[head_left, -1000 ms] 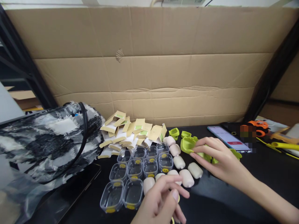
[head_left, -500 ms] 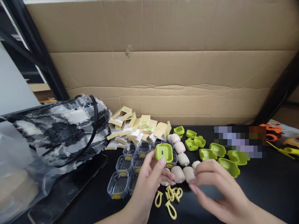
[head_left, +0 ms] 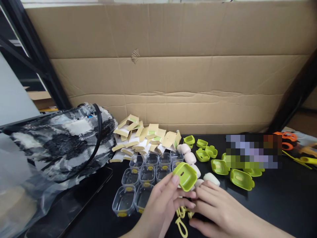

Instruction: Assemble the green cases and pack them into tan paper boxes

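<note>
My left hand (head_left: 164, 201) grips a lime-green square cup (head_left: 185, 177) by its edge, its hollow side facing me and a small slot in its floor. Low over the table, my right hand (head_left: 215, 208) is beside a small pile of yellow loop straps (head_left: 182, 226). Its thumb and forefinger are apart, with part of a strap showing near the gap. Whitish rounded pieces (head_left: 190, 158) stand in a line behind my hands, some of them partly covered by the held cup and my fingers. One more whitish piece (head_left: 211, 179) lies just beyond my right knuckles.
Clear plastic boxes (head_left: 130, 177) with yellow labels stand in rows at left. Behind them is a heap of folded card sleeves (head_left: 148, 135). More green cups (head_left: 242, 180) lie at right. A fuzzy black-and-white bag (head_left: 66, 138) stands far left, before a cardboard wall (head_left: 173, 76).
My right hand has moved down and left, from the whitish pieces to the yellow straps. The green cup in my left hand has shifted right and lower, and it is tilted.
</note>
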Demonstrator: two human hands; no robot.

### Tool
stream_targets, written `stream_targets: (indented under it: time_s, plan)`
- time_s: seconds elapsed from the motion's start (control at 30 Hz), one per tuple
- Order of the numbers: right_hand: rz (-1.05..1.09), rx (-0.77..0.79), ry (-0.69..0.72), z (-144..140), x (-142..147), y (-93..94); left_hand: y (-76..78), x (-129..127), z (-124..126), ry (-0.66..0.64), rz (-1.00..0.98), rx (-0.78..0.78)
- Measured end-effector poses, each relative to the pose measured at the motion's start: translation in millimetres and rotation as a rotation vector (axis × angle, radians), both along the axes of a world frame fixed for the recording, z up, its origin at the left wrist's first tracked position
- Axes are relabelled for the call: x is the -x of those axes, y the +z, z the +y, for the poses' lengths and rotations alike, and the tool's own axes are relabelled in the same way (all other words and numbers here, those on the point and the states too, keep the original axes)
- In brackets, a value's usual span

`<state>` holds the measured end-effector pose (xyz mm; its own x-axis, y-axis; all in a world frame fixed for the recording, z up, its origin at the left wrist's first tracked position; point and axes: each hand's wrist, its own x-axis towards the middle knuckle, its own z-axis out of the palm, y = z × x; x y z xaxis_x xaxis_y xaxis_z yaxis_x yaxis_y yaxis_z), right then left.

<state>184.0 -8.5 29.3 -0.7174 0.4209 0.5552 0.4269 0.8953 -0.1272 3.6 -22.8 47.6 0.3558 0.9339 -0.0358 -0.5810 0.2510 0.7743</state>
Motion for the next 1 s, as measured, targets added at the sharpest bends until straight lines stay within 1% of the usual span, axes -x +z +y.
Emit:
stream_targets:
  time_s: [0.03, 0.13, 0.2, 0.23, 0.33, 0.43, 0.47, 0.53, 0.6, 0.67, 0.77, 0.87, 0.93, 1.0]
  plan:
    - [0.003, 0.071, 0.018, -1, -2, 5.5, 0.6, 0, 1, -0.006, -0.009, 0.024]
    - [0.022, 0.374, 0.092, -5, -12, 23.5, -0.1, -1, 3, -0.022, -0.044, 0.112]
    - [0.102, 0.530, 0.131, -6, -20, 32.7, -1.9, -2, 5, -0.046, -0.058, 0.150]
    - [0.154, 0.568, 0.148, -6, -23, 35.8, -2.9, -2, 5, -0.067, -0.058, 0.158]
    - [0.287, 0.589, 0.176, -3, -30, 39.3, -4.8, -2, 4, -0.124, -0.027, 0.155]
    - [0.427, 0.622, 0.172, 1, -31, 37.8, -4.3, -1, 4, -0.130, 0.028, 0.177]
    - [0.479, 0.608, 0.145, 2, -31, 37.0, -3.9, -1, 3, -0.129, 0.044, 0.192]
    - [0.532, 0.523, 0.066, 2, -30, 35.3, -3.4, -1, 3, -0.123, 0.051, 0.217]
    - [0.552, 0.381, -0.008, 2, -30, 33.5, -4.2, -2, 3, -0.121, 0.037, 0.230]
    - [0.534, 0.231, -0.034, 2, -30, 31.8, -6.7, -4, 4, -0.155, 0.027, 0.228]
    - [0.392, 0.080, 0.011, 2, -28, 29.8, -11.9, -5, 5, -0.217, 0.078, 0.212]
    - [0.250, -0.024, 0.075, 3, -25, 28.1, -15.4, -4, 6, -0.222, 0.161, 0.161]
    - [0.176, -0.127, 0.071, 3, -25, 26.6, -15.6, -4, 6, -0.210, 0.223, 0.122]
    - [0.074, -0.257, 0.037, 2, -26, 24.0, -14.4, -3, 5, -0.200, 0.283, 0.093]
